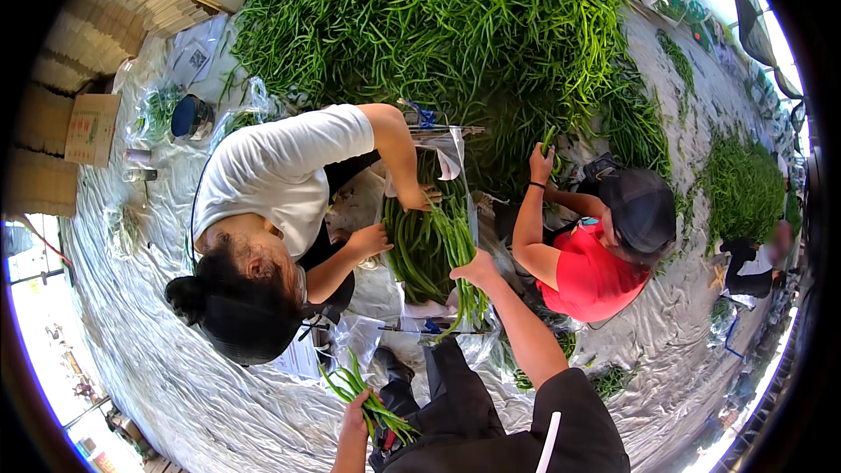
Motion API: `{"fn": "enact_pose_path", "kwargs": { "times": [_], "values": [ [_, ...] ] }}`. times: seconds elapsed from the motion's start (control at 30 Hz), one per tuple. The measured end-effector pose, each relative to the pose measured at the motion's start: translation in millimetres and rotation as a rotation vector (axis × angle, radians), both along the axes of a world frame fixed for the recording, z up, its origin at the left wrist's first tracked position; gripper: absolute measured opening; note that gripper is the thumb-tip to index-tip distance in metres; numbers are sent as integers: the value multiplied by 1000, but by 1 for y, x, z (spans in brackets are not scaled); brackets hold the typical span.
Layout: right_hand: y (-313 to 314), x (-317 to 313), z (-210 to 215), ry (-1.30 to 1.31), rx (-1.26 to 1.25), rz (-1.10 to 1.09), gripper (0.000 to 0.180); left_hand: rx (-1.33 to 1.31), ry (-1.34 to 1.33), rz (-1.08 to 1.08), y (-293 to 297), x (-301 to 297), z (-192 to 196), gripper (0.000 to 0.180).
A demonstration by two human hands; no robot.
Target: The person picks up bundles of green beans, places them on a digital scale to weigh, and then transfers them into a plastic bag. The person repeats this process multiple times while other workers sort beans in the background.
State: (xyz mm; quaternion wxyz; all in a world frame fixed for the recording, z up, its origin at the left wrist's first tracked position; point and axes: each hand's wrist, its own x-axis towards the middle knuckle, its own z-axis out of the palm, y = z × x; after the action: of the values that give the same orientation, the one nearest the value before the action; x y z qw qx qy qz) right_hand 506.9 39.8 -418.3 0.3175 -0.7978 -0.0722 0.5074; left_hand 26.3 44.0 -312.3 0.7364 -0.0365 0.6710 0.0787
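Note:
Near the lower edge, my left hand (pixel 356 416) is closed round a small bunch of long green chili peppers (pixel 378 410). My right arm reaches forward, and my right hand (pixel 474 269) rests at the right side of a plastic-lined frame (pixel 455 151), its fingers curled on green peppers (pixel 457 229) that hang over the side. More green peppers (pixel 412 250) lie lengthwise inside the lining. A co-worker in a white shirt (pixel 272 162) has both hands over the same peppers, from the left. My right fingertips are partly hidden among the pods.
A huge heap of green peppers (pixel 438 22) fills the far side. To the right crouches a co-worker in a red shirt (pixel 594 271), holding peppers. Cardboard boxes (pixel 91 129) and a dark blue bucket (pixel 187 116) stand left on the plastic sheet (pixel 175 315).

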Motion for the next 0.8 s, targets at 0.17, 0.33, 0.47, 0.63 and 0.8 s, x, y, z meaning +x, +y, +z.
{"fn": "enact_pose_path", "kwargs": {
  "times": [0.17, 0.33, 0.47, 0.63, 0.8],
  "values": [
    [3, -3, 4, 313, 93, -164, 44, -23, -30, 53, -4, -15, 1, 23],
    [15, -9, -43, 490, 217, -201, 35, -57, 8, 8, -1, -12, -14, 22],
    [54, 4, -48, 725, 356, -167, 33, -41, 38, -23, -4, -15, -12, 22],
    [83, 25, -86, 662, 380, -58, 33, -44, -27, 19, -8, -34, -25, 21],
    [107, 43, -114, 483, 339, -62, 30, -100, 93, -40, -12, -42, -39, 25]
  ]
}}
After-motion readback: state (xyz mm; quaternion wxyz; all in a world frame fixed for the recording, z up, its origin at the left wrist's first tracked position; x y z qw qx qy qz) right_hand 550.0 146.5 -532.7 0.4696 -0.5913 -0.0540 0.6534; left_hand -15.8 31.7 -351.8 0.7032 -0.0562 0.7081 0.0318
